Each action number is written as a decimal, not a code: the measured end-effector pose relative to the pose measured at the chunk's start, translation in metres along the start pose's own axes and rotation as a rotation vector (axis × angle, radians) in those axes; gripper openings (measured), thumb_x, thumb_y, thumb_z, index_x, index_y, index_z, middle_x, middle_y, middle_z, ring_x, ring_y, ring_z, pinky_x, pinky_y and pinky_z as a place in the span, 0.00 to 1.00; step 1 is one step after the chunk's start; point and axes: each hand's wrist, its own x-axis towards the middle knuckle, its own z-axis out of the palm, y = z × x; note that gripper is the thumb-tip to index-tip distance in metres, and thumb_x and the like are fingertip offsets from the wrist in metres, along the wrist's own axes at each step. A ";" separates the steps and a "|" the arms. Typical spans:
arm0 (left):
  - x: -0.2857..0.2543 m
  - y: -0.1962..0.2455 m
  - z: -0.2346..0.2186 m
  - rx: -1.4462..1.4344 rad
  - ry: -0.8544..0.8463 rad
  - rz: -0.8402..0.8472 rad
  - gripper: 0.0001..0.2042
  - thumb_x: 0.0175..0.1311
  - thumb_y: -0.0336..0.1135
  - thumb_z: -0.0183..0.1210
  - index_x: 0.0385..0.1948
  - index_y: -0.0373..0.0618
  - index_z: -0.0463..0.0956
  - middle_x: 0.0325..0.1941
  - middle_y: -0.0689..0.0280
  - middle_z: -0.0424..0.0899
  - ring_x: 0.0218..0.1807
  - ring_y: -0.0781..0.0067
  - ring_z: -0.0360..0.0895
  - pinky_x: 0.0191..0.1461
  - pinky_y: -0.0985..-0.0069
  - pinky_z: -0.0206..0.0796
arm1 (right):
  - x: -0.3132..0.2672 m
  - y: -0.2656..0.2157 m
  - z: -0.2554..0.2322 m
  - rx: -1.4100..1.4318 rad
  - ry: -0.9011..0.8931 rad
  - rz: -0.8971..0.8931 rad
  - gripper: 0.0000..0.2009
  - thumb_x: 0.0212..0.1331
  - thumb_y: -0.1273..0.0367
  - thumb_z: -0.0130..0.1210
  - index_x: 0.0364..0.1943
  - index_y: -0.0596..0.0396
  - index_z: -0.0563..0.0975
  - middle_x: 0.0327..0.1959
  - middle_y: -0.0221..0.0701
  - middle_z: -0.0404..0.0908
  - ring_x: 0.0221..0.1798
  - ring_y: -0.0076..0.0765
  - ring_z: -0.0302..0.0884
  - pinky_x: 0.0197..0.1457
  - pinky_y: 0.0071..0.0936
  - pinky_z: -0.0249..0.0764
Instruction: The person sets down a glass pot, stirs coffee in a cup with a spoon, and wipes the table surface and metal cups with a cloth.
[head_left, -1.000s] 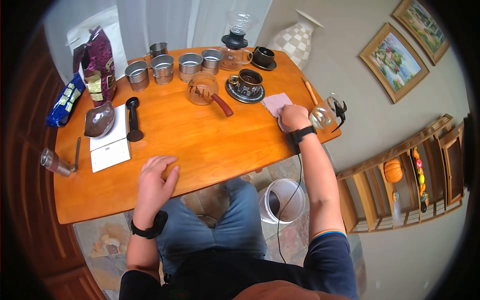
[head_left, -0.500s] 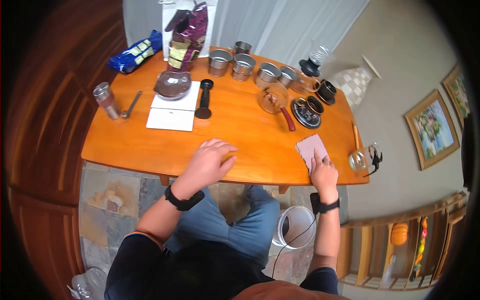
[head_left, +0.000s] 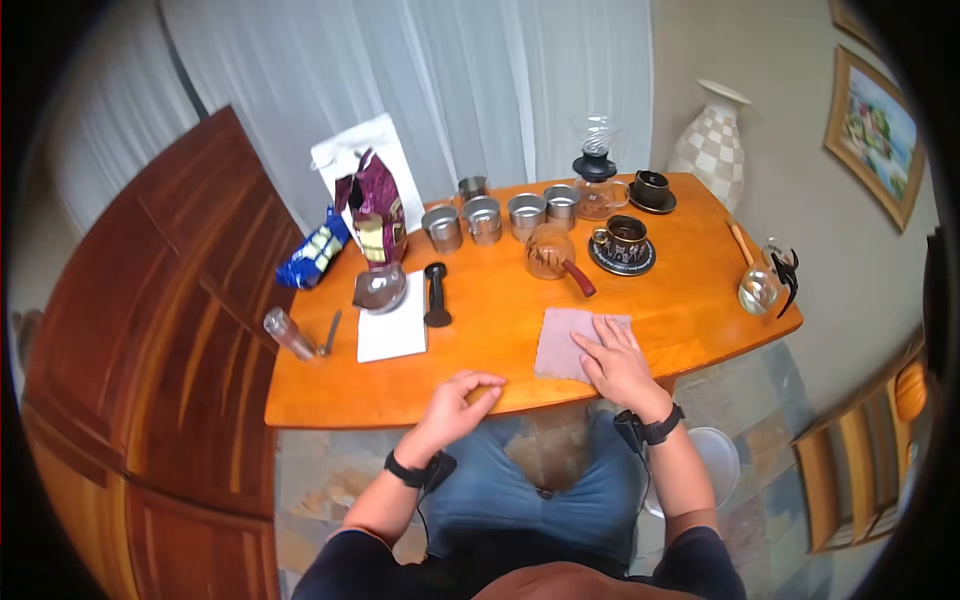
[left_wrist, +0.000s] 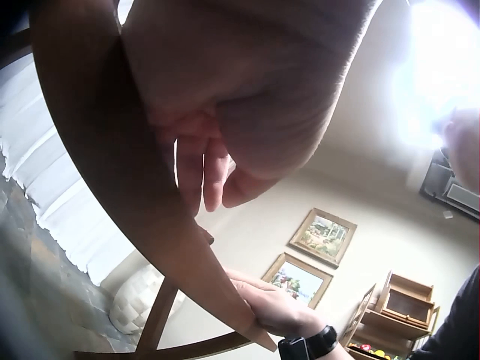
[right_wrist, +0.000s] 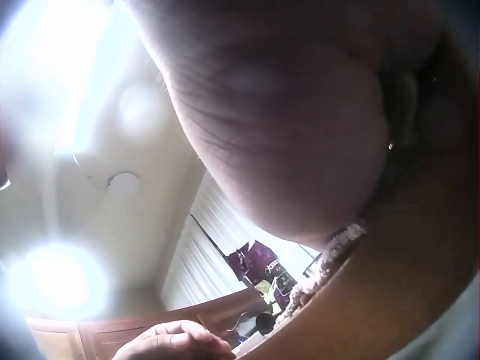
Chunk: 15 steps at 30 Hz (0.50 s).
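In the head view a pink cloth (head_left: 570, 342) lies flat near the table's front edge. The right hand (head_left: 622, 368) rests on its right part, palm down with fingers spread. To its left, the left hand (head_left: 458, 408) rests at the front edge, holding nothing, its fingers loosely bent. In the right wrist view the cloth's fluffy edge (right_wrist: 319, 271) shows under the right hand (right_wrist: 277, 135). The left wrist view shows the left hand (left_wrist: 247, 97) close up by the table edge.
Metal cups (head_left: 482, 220), a glass pot with a red handle (head_left: 578, 278), a patterned cup (head_left: 625, 236) and a dripper (head_left: 594, 168) stand farther back. A glass carafe (head_left: 760, 290) is at the right, a white scale (head_left: 392, 335) and grinder (head_left: 290, 334) at the left.
The cloth and right hand have moved left along the table from beside the carafe. The right fingers, earlier bunched on the cloth, now lie spread over it. The head view has shifted.
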 end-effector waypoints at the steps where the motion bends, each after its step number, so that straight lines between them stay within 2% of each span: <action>1: 0.000 0.004 -0.003 0.025 -0.014 0.015 0.09 0.68 0.34 0.64 0.45 0.42 0.85 0.46 0.57 0.88 0.53 0.60 0.84 0.58 0.70 0.73 | 0.002 0.001 -0.002 0.045 -0.007 -0.005 0.21 0.70 0.57 0.52 0.64 0.45 0.78 0.73 0.53 0.67 0.77 0.61 0.59 0.79 0.51 0.52; 3: -0.002 0.013 -0.009 -0.025 -0.065 -0.080 0.10 0.68 0.34 0.64 0.45 0.41 0.85 0.47 0.57 0.88 0.53 0.62 0.84 0.59 0.71 0.73 | 0.006 0.004 -0.003 0.098 -0.009 -0.015 0.22 0.69 0.56 0.53 0.63 0.47 0.79 0.72 0.52 0.68 0.77 0.60 0.59 0.79 0.51 0.52; 8: 0.013 0.038 -0.029 0.069 -0.101 -0.095 0.10 0.68 0.33 0.62 0.46 0.40 0.85 0.47 0.56 0.88 0.53 0.59 0.83 0.59 0.70 0.72 | 0.007 0.001 0.001 0.143 0.082 0.032 0.24 0.68 0.54 0.55 0.60 0.54 0.80 0.68 0.49 0.73 0.76 0.56 0.63 0.79 0.48 0.53; 10: 0.023 0.051 -0.037 0.211 -0.107 0.022 0.10 0.67 0.32 0.62 0.46 0.40 0.84 0.47 0.55 0.87 0.53 0.57 0.82 0.60 0.68 0.71 | 0.005 0.001 0.000 0.148 0.099 0.035 0.24 0.67 0.54 0.55 0.60 0.55 0.80 0.68 0.49 0.73 0.75 0.55 0.63 0.79 0.47 0.54; 15: 0.047 0.052 -0.045 0.334 -0.111 0.004 0.10 0.67 0.32 0.63 0.46 0.39 0.83 0.45 0.55 0.86 0.54 0.54 0.81 0.60 0.66 0.71 | 0.002 0.005 0.004 0.163 0.140 0.032 0.25 0.65 0.54 0.58 0.59 0.57 0.80 0.68 0.48 0.74 0.74 0.55 0.64 0.78 0.47 0.55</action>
